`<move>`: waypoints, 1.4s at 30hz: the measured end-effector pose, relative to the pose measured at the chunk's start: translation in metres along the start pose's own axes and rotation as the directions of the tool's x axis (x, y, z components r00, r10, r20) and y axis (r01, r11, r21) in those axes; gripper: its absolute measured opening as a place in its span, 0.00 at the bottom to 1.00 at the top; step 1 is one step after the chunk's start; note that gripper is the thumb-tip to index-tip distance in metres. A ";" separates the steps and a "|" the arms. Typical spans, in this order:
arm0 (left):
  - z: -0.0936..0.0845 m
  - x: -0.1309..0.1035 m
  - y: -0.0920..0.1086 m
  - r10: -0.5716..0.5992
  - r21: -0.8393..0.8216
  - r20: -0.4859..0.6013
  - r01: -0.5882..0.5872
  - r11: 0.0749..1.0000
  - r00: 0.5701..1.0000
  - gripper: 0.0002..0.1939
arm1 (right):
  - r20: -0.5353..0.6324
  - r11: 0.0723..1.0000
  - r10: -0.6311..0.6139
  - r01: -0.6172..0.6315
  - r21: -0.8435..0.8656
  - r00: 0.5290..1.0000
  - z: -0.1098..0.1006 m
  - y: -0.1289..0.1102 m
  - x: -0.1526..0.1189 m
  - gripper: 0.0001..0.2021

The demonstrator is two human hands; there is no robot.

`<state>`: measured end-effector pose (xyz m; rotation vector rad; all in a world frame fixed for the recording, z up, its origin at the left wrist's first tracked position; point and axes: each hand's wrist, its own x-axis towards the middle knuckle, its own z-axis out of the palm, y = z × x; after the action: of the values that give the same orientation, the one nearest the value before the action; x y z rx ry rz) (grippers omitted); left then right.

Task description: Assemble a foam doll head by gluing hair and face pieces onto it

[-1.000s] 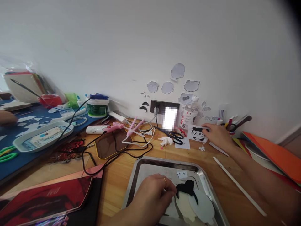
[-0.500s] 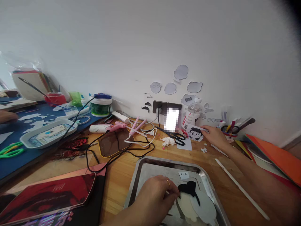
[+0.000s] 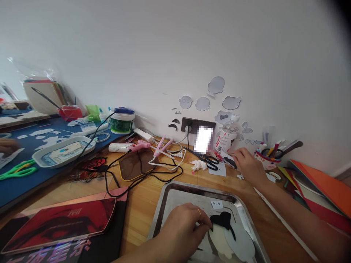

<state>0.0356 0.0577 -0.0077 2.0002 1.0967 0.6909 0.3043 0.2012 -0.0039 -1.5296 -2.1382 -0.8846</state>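
Observation:
Over the metal tray (image 3: 171, 195), my left hand (image 3: 186, 228) has its fingers pressed together at the left edge of a black cutout (image 3: 222, 220). That black piece lies on cream and pale grey head-shaped cutouts (image 3: 242, 243). A small paper with dark dots (image 3: 216, 205) lies above them. Past the tray, my right hand (image 3: 248, 164) pinches the edge of a printed cartoon face paper (image 3: 229, 159), which is tilted and mostly turned away from view. It stands close to the labelled plastic bottle (image 3: 226, 140).
Behind the tray are black scissors (image 3: 210, 160), crumpled tissue (image 3: 199, 165), a phone (image 3: 203, 139) and tangled cables. A pen holder (image 3: 267, 159) and coloured sheets (image 3: 320, 186) stand right. At far left, another person's hand (image 3: 8, 146) is over the blue table.
My right hand has tilted the face paper, so the face no longer shows. My left hand stays by the black cutout. The view has shifted slightly left.

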 end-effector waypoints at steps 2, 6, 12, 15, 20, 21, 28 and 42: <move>0.000 0.000 -0.001 0.013 0.002 -0.005 -0.013 1.000 1.000 0.09 | 0.004 1.000 -0.014 0.014 0.010 1.000 0.002 0.000 0.000 0.11; 0.000 0.000 -0.002 0.017 -0.001 0.005 -0.017 1.000 1.000 0.09 | -0.016 0.999 0.006 -0.005 0.046 1.000 0.004 0.005 -0.002 0.13; 0.001 -0.001 -0.004 0.025 0.011 0.004 -0.025 1.000 1.000 0.09 | 0.087 0.978 -0.031 0.013 0.208 0.996 0.008 0.018 -0.014 0.16; 0.002 -0.001 -0.004 0.034 0.015 0.007 -0.034 0.999 0.999 0.09 | 0.097 0.946 0.092 -0.117 0.303 0.991 0.019 0.026 -0.011 0.18; 0.003 -0.001 -0.005 0.018 -0.001 0.015 -0.018 1.000 1.000 0.08 | 0.163 0.790 0.358 -0.391 0.472 0.919 0.043 0.033 0.009 0.22; 0.003 -0.001 -0.005 0.014 -0.002 0.014 -0.014 1.000 1.000 0.08 | 0.188 0.755 0.384 -0.425 0.499 0.904 0.046 0.034 0.012 0.20; 0.001 0.000 -0.002 0.010 0.001 0.046 -0.010 1.000 0.999 0.09 | 0.292 0.642 0.441 -0.526 0.558 0.849 0.051 0.029 0.011 0.11; 0.000 0.000 0.002 -0.006 0.004 0.048 0.006 1.000 0.999 0.09 | 0.168 0.928 0.103 -0.156 0.339 0.980 0.023 -0.009 -0.007 0.10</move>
<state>0.0365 0.0566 -0.0062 2.0055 1.0764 0.6346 0.3001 0.2099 -0.0272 -1.5641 -2.1218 -0.3282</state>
